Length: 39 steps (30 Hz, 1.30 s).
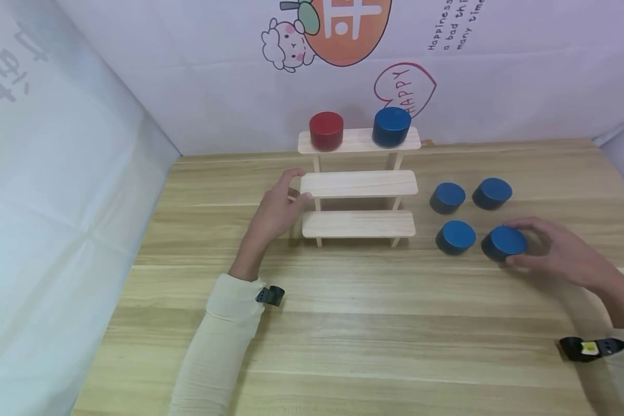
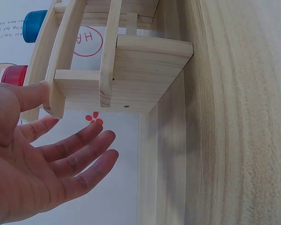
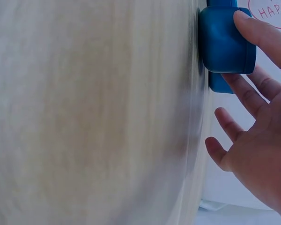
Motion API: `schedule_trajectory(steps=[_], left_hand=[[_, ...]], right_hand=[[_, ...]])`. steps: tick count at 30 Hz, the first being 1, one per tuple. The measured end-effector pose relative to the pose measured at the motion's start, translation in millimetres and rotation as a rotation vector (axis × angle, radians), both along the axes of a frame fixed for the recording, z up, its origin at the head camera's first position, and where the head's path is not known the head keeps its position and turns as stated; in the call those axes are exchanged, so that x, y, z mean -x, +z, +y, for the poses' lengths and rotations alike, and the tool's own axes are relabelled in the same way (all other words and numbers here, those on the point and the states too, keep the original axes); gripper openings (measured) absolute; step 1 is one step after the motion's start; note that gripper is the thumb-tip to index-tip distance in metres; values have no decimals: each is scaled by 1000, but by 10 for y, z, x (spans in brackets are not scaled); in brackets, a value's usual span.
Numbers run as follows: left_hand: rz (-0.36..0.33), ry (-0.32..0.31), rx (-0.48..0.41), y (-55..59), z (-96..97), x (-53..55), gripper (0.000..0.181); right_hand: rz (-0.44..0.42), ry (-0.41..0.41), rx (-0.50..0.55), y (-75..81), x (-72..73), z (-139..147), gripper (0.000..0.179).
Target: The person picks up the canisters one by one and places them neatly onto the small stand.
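Observation:
A three-tier wooden stand (image 1: 359,223) stands against the back wall. My left hand (image 1: 281,211) is at its left end, pinching the middle shelf (image 1: 359,184) between thumb and index finger; its other fingers (image 2: 89,166) spread free in the left wrist view. On the top shelf sit a red round tin (image 1: 326,131), left, and a blue round tin (image 1: 392,126), right. Right of the stand, my right hand (image 1: 567,254) holds the front-right blue tin (image 1: 504,242) with thumb and fingers at its sides. That tin (image 3: 227,40) appears to rest on the table.
Three more blue tins stand beside the held one: front left (image 1: 456,237), back left (image 1: 448,197) and back right (image 1: 492,193). A white printed cloth (image 1: 229,104) hangs behind the wooden table (image 1: 369,346), with a white side sheet (image 1: 57,231) at the left.

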<state>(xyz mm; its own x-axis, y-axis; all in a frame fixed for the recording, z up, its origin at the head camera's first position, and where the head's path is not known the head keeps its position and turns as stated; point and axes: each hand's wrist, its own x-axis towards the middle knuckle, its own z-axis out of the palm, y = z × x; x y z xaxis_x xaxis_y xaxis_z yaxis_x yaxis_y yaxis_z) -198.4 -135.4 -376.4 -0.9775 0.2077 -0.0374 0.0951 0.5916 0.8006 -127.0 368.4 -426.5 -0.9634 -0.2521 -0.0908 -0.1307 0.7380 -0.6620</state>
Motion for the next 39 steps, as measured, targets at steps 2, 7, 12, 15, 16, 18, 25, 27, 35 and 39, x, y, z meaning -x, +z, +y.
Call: schedule_trajectory(steps=[2, 7, 12, 15, 16, 18, 25, 27, 35, 39], left_hand=[[0, 1, -1, 1, -2, -3, 53], [-13, 5, -9, 3, -3, -6, 53], [-20, 14, -6, 14, 3, -11, 53], [-19, 17, -2, 15, 7, -11, 53], [-19, 18, -2, 17, 8, -13, 52], [-17, 19, -1, 19, 8, -14, 52], [-13, 15, 4, 15, 7, -18, 54], [-10, 15, 7, 13, 8, -19, 54], [-23, 29, 5, 19, 16, -17, 54], [-32, 36, 7, 16, 20, -11, 54]], right_hand=[[0, 4, 0, 1, 8, 2, 66], [-10, -17, 0, 3, 9, 12, 67], [-16, -49, -12, 6, -15, 6, 69], [-15, -60, -11, 32, -31, -5, 68], [-16, -65, -9, 43, -38, -10, 68], [-17, -77, -9, 71, -51, -16, 67], [-16, -101, 22, 152, -99, -38, 69], [-13, -103, 24, 173, -110, -54, 68], [31, -90, -7, 244, -137, -123, 66], [62, -81, -1, 261, -137, -153, 65]])
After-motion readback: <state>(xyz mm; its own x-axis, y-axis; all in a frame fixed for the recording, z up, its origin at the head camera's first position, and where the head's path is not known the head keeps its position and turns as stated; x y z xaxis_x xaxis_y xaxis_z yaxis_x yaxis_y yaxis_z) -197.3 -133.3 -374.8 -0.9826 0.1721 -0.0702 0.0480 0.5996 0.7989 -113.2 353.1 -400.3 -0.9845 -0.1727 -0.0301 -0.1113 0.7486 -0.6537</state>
